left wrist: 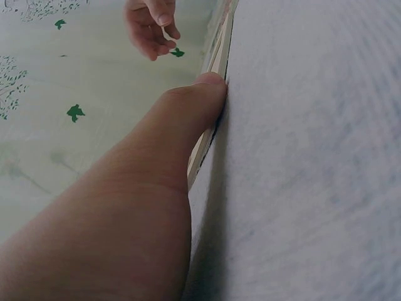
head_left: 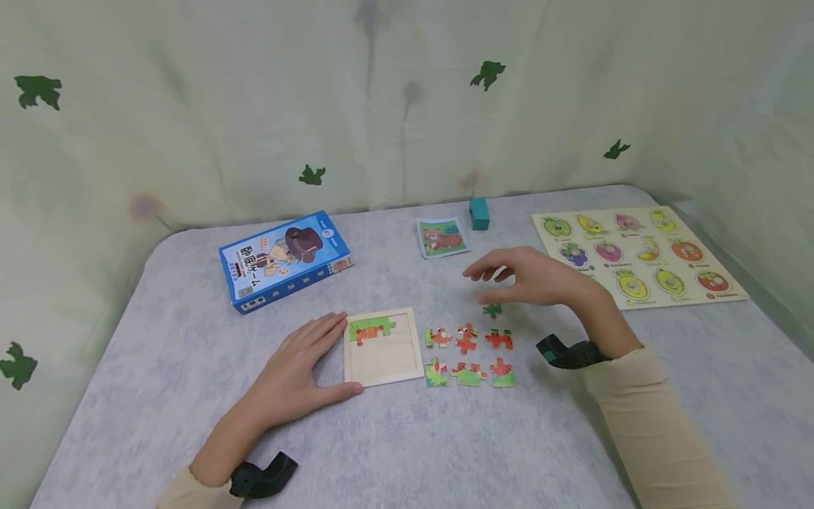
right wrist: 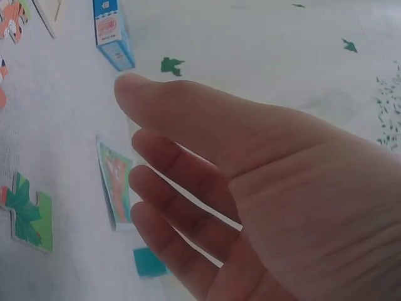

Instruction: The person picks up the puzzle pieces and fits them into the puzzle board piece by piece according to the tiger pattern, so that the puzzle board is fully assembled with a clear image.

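The left hand (head_left: 295, 371) lies along the left side of the tray (head_left: 384, 364), its fingers extended at the upper corner and its thumb touching the lower one, clasping nothing; the spread seems meant to keep the light tray from sliding. The right hand (head_left: 524, 276) hangs above the table (head_left: 381, 452), its fingers loosely bent, free of any object; the leaf piece (head_left: 492, 310) lies near it.

The joined pieces (head_left: 371, 329) sit in the tray's upper left corner, perhaps so that the rim squares them; the loose pieces (head_left: 466, 338) lie flat in two rows just right of the tray, apparently spread so each print shows; the card (head_left: 441, 237) lies beyond, its bear picture up, in plain sight.

The tray looks like pale bare wood with a raised rim; the pieces are thin, with rounded knobs and notches; the card has a pale border; the table covering is mottled grey; the box (head_left: 284, 259) looks like printed cardboard; the block (head_left: 480, 213) is teal and straight-edged.
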`<action>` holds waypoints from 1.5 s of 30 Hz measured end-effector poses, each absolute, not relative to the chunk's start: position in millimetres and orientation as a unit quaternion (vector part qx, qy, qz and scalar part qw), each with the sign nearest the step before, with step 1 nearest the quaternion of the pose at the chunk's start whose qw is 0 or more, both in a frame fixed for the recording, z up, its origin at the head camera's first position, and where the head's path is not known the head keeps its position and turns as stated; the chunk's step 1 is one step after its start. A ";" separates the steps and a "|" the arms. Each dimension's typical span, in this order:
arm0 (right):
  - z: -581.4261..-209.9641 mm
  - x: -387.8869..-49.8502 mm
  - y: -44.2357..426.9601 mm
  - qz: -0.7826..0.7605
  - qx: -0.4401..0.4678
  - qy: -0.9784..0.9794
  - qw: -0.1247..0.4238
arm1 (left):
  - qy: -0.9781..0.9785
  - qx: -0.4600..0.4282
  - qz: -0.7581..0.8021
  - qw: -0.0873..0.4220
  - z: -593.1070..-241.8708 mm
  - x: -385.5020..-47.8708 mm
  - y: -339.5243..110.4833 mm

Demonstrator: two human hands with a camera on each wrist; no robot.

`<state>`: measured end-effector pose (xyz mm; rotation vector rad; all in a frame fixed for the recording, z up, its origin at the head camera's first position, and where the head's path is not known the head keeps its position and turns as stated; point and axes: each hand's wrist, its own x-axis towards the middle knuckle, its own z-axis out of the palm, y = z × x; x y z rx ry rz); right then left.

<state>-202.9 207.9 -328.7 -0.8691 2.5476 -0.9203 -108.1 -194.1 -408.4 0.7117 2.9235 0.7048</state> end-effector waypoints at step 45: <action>-355.8 -215.4 228.7 -0.269 -0.259 0.895 0.244 | 0.947 0.228 0.223 0.026 -407.2 -105.3 -193.8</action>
